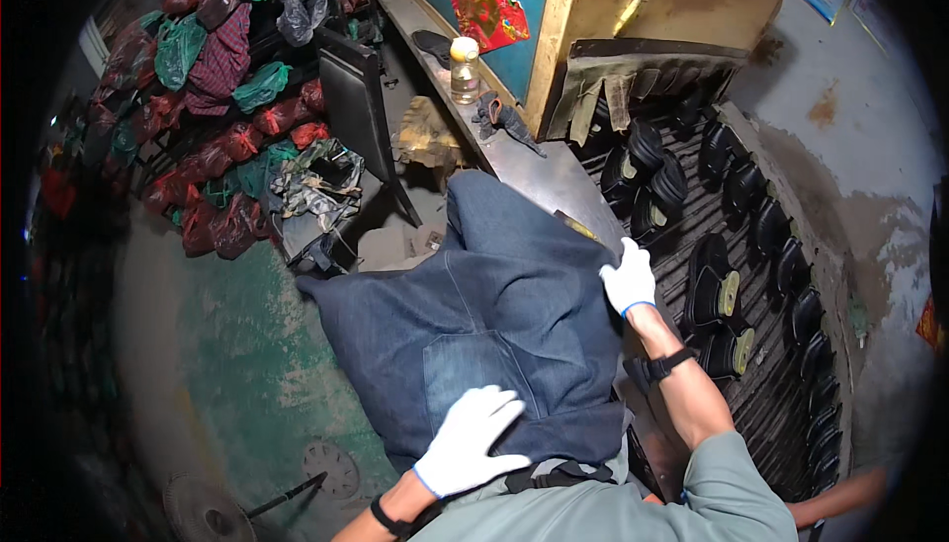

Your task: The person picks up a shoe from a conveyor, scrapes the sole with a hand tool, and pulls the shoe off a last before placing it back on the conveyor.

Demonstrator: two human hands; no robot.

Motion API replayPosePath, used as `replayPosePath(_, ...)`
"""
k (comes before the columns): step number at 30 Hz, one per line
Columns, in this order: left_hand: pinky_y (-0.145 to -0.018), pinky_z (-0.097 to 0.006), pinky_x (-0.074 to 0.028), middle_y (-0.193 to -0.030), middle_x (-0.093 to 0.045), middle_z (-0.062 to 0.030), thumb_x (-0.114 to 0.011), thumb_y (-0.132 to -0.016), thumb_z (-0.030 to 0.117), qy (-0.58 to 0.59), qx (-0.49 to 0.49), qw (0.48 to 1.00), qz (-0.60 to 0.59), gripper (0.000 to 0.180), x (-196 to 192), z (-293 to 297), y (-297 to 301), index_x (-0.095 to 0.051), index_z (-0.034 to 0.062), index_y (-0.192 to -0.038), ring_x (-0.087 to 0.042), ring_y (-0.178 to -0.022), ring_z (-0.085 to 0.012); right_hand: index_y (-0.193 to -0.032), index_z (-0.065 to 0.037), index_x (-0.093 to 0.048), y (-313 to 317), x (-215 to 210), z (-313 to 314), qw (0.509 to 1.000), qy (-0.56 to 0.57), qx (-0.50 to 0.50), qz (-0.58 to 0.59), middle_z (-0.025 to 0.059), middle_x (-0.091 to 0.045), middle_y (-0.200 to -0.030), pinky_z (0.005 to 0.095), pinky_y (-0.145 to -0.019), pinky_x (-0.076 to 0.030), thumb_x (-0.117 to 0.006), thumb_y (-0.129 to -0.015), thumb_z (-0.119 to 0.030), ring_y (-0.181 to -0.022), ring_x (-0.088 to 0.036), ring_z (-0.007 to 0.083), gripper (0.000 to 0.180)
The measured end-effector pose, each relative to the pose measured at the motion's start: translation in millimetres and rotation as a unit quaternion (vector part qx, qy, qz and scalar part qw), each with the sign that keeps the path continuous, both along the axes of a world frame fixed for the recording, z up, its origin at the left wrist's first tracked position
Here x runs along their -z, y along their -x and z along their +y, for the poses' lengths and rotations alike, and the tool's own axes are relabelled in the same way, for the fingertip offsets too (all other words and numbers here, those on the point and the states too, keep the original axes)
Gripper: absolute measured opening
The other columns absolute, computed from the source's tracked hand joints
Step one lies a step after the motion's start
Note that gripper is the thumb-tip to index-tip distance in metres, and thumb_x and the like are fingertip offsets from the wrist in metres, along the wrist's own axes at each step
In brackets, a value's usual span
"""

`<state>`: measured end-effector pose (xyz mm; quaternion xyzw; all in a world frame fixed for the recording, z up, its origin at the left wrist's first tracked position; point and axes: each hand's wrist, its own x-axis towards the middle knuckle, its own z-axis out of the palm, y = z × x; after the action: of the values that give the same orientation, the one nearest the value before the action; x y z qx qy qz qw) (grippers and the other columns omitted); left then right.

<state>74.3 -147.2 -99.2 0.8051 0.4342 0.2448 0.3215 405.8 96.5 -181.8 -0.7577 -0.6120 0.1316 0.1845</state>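
While a dark blue denim garment (494, 315) lies spread over the person's lap and the edge of a steel bench (554, 181), both white-gloved hands rest on it. The left hand (470, 443) lies flat on the near part of the cloth, fingers spread apart. The right hand (629, 280) grips the garment's right edge, fingers curled together around the fold. On the bench beyond the denim stands a clear bottle (465, 70) with a pale cap. To the right, rows of black spools (732, 246) sit in a grooved rack. Far left, bundles in red and green bags (213, 137) are heaped against the wall.
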Motion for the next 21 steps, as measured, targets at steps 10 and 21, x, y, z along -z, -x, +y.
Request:
replayPosePath(10, -0.086, -0.053, -0.056, -0.096, -0.063, -0.0251, -0.051, -0.113, 0.017, -0.16, -0.408, 0.875, 0.207, 0.025, 159, -124, 127, -0.062, -0.0039, -0.105, -0.066, -0.092, -0.041, -0.172, 0.008, -0.029, 48, -61, -195, 0.953, 0.188, -0.196, 0.134, 0.0369, -0.039, -0.17, 0.0501, -0.134, -0.031, -0.076, -0.102, -0.045, -0.16, -0.039, 0.0489, 0.099)
replayPosePath(21, -0.068, -0.05, -0.06, -0.081, -0.068, -0.0174, -0.057, -0.112, 0.03, 0.107, -0.418, 0.842, 0.324, 0.024, 51, -221, 101, -0.072, 0.0114, -0.108, -0.076, -0.082, -0.0389, -0.147, 0.004, -0.068, 9, -104, -247, 0.949, 0.199, -0.224, -0.103, 0.0305, -0.072, -0.142, 0.0484, -0.118, -0.049, -0.059, -0.114, -0.042, -0.134, -0.068, 0.0406, 0.057)
